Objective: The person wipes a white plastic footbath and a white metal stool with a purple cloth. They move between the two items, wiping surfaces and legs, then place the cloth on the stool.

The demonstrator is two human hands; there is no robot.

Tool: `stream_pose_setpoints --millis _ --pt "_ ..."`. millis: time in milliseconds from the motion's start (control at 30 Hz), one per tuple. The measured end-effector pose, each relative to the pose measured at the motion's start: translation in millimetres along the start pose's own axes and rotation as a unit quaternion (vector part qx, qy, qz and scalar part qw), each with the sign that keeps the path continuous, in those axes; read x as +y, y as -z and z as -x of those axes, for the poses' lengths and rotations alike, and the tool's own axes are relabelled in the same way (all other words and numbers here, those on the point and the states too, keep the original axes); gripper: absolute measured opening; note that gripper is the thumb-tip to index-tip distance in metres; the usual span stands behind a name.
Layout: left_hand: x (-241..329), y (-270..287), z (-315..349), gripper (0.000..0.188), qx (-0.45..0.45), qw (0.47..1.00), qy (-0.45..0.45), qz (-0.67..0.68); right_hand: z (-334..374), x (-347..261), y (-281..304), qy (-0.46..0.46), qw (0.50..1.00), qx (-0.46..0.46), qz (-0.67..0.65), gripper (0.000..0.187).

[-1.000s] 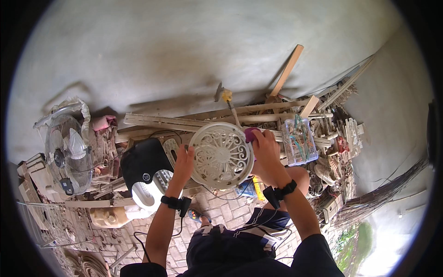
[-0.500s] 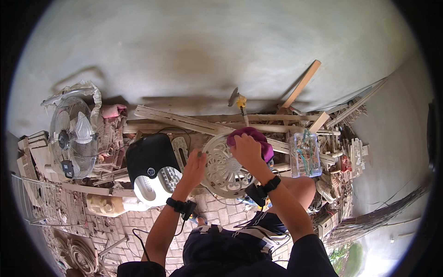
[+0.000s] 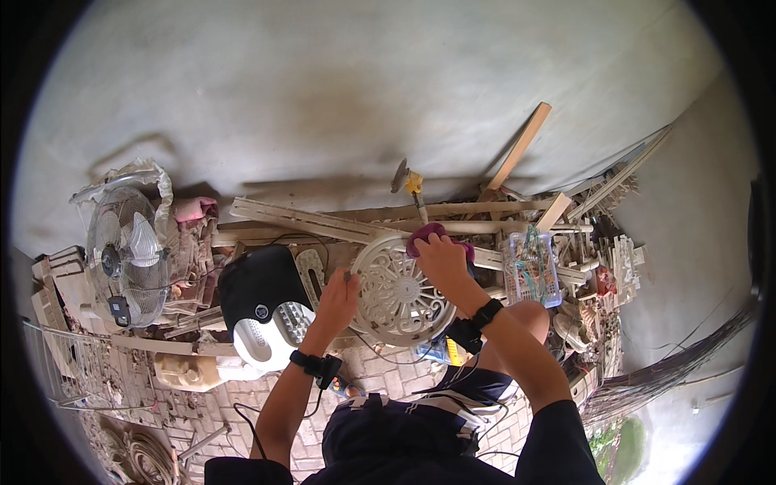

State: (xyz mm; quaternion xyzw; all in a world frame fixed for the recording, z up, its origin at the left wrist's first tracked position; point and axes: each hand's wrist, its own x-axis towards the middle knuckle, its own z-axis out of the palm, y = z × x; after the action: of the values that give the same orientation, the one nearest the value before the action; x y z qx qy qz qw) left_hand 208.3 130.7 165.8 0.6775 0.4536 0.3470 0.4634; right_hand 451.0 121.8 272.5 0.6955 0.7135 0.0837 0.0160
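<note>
A round, white openwork piece (image 3: 396,303) with scrolled patterns, like a stool seat or small tabletop, is in front of me. My right hand (image 3: 443,263) presses a crumpled purple cloth (image 3: 424,234) against its far right rim, fingers closed over the cloth. At the left rim is my left hand (image 3: 338,297), its fingers curled closed. A small dark grey thing (image 3: 347,276) shows at those fingertips, too small to name. Whether the left hand also grips the rim is hidden.
A black-and-white plastic appliance (image 3: 271,299) stands left of the round piece, with a fan (image 3: 129,250) farther left. On the right, a clear plastic basket (image 3: 532,271) holds tangled string. Wooden planks (image 3: 311,218) and scrap lie along the wall.
My right hand has moved slightly right with the purple cloth, which now looks more bunched and uncovers more of the round piece. The left hand stays at the left rim.
</note>
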Motion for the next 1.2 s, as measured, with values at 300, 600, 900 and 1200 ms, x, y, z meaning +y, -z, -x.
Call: stream_pose_setpoints --millis 300,600,900,1200 --pt "1 11 -8 0.037 -0.016 0.998 -0.014 -0.060 -12 -46 -10 0.088 0.989 0.066 -0.102 0.021" --pt "-9 -4 -9 0.040 -0.030 0.993 -0.060 -0.097 -22 -29 -12 0.074 0.994 0.051 -0.062 0.014" --pt "11 -5 -2 0.037 -0.017 0.997 -0.040 -0.059 -11 9 -13 0.110 0.988 0.101 0.036 0.013" --pt "3 3 1 0.034 -0.011 0.982 -0.156 -0.108 -16 -49 -12 0.116 0.985 0.099 -0.078 0.010"
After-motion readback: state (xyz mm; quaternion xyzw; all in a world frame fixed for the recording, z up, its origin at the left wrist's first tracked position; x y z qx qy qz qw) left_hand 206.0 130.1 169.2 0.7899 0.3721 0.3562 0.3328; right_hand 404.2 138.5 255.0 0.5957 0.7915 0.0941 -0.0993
